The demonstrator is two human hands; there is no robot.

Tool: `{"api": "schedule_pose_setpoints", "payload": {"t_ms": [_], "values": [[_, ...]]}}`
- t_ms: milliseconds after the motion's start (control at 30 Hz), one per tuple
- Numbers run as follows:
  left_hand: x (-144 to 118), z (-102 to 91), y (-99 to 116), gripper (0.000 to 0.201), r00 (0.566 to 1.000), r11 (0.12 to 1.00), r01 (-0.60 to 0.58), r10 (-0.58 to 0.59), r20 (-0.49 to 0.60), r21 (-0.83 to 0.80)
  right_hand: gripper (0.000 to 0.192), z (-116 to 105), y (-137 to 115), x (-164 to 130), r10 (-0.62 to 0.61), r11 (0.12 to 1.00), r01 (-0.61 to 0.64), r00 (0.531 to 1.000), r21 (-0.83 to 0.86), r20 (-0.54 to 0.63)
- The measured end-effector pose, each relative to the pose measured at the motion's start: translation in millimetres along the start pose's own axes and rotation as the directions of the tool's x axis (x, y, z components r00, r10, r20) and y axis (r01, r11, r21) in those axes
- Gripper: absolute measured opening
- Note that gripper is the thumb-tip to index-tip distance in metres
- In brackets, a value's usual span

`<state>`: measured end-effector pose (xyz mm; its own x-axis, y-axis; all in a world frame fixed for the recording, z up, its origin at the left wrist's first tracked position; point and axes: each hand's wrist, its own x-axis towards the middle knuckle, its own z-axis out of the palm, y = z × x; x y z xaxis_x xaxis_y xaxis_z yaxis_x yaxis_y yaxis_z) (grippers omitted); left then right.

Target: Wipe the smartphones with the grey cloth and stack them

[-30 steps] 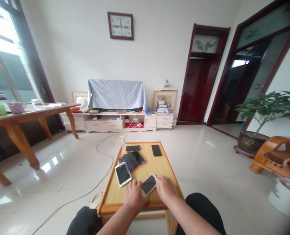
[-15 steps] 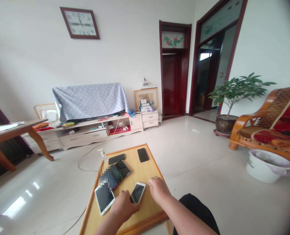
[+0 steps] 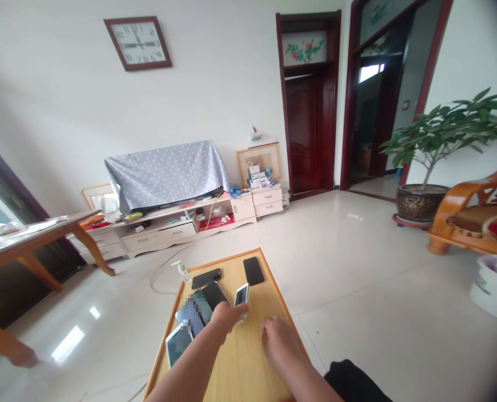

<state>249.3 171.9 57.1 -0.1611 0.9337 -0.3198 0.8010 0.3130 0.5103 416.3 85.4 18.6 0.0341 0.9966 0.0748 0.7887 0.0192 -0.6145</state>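
Head view: left hand (image 3: 225,316) is gripping a white-edged smartphone (image 3: 240,295) mid-counter; right hand (image 3: 278,341) is lying open, empty, near the light wooden counter (image 3: 248,363)'s right edge.

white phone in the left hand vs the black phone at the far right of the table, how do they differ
The white phone has a pale frame and is gripped by the left hand, tilted up on edge. The black phone is dark all over, untouched, lying flat on the table. Both are slim slabs with dark screens.

white-edged phone (image 3: 241,294) | dark screen, slim, white rim | lifted and tilted on its long edge, gripped at its near end by left hand (image 3: 227,317) | above counter (image 3: 248,357) centre, 12 o'clock of that hand
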Motion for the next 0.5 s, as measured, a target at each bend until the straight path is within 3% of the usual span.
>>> {"api": "schedule_pose_setpoints", "payload": {"t_ms": [133, 300, 500], "values": [[39.6, 5.7, 35.5, 0.043, 0.998, 0.998, 0.062, -0.062, -0.001, -0.018, 0.023, 10.4, 9.2, 13.4, 0.017, 1.000, -0.017, 1.000, -0.003, 0.015], [79.5, 13.8, 77.6, 0.043, 0.998, 0.999, 0.053, -0.053, -0.022, -0.007, 0.028, 21.2, 16.6, 27.2, -0.004, 0.990, 0.006, 1.000, -0.138, 0.014], [118.0, 22.0, 112.6, 0.039, 0.999, 0.999, 0.026, -0.025, -0.045, 0.030, 0.025, 35.1, 35.0, 51.8, -0.018, 0.994, 0.024, 0.998, -0.110, 0.052]]}}
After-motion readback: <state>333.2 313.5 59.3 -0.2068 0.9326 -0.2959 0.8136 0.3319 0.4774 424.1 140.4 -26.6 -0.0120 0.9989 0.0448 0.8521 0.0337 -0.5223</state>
